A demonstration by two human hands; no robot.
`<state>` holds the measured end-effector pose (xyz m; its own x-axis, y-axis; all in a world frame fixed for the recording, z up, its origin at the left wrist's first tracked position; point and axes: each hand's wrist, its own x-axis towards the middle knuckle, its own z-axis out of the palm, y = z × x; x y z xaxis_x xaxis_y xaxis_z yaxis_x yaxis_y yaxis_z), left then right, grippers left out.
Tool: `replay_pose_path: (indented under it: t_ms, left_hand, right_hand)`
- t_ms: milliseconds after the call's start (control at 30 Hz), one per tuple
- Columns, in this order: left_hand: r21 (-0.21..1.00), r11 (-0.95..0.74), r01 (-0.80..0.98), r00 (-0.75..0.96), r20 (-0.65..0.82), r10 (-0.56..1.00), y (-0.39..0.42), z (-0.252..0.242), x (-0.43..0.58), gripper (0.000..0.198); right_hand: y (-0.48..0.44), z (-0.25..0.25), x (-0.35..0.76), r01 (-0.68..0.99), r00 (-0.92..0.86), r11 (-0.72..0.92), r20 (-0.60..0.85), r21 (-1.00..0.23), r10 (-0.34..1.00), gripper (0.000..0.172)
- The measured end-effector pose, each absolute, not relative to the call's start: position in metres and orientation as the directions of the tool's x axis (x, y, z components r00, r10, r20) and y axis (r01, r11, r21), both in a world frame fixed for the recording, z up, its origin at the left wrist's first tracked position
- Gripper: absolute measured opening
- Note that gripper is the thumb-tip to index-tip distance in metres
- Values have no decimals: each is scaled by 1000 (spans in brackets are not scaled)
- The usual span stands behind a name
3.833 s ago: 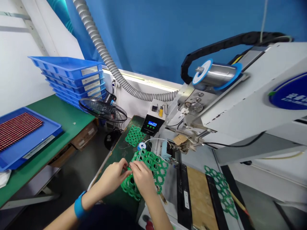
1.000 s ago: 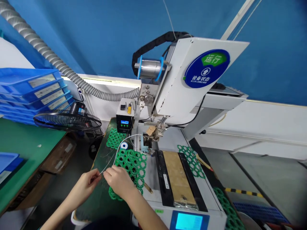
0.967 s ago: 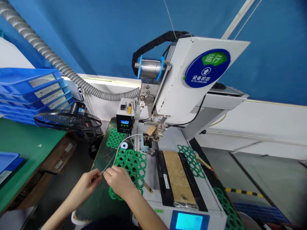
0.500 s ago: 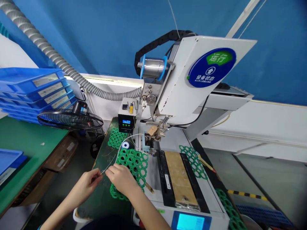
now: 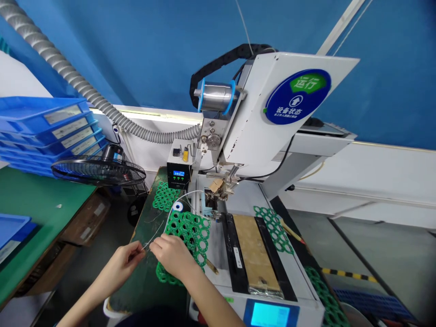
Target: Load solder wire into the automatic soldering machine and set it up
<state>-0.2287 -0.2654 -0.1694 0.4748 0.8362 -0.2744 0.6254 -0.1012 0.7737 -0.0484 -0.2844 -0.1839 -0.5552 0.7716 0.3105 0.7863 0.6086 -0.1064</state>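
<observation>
My left hand (image 5: 125, 265) and my right hand (image 5: 173, 255) are both pinched on a thin silvery solder wire (image 5: 167, 216) low in the view. The wire loops up and back toward the soldering head (image 5: 220, 187) of a white machine (image 5: 269, 113). My right hand rests over a green panel of ring-shaped boards (image 5: 189, 234) lying on a dark bench (image 5: 145, 227). A spool of solder (image 5: 215, 96) is mounted on the machine's arm above.
More green ring panels (image 5: 274, 228) lie on the machine bed beside a tan plate (image 5: 252, 254), another panel (image 5: 165, 198) at the back. A temperature controller (image 5: 178, 170), black fan (image 5: 97, 170), stacked blue trays (image 5: 51, 131) and grey hose (image 5: 85, 93) stand left.
The view swung right since the earliest frame. Both hands moved a little off the green panel toward the left and hold the wire pulled out between them; over the last second they barely move.
</observation>
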Motion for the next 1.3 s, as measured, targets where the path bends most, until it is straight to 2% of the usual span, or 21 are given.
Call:
replay_pose_path:
  t_ms: [333, 667, 833, 1300]
  left_hand:
    - [797, -95, 596, 458, -240, 856, -264, -170, -227, 30]
    - [822, -28, 569, 496, -316, 809, -257, -177, -222, 32]
    - [788, -30, 615, 491, -353, 797, -256, -174, -226, 32]
    - [763, -99, 639, 453, -268, 850, -263, -168, -226, 27]
  right_hand:
    - [-285, -181, -52, 787, -545, 604, 314, -128, 777, 10]
    - [-287, -182, -50, 789, -555, 607, 310, -97, 772, 8]
    - [-285, -185, -51, 799, -544, 594, 306, -98, 782, 8]
    - [-285, -183, -54, 795, -556, 599, 279, -99, 783, 4]
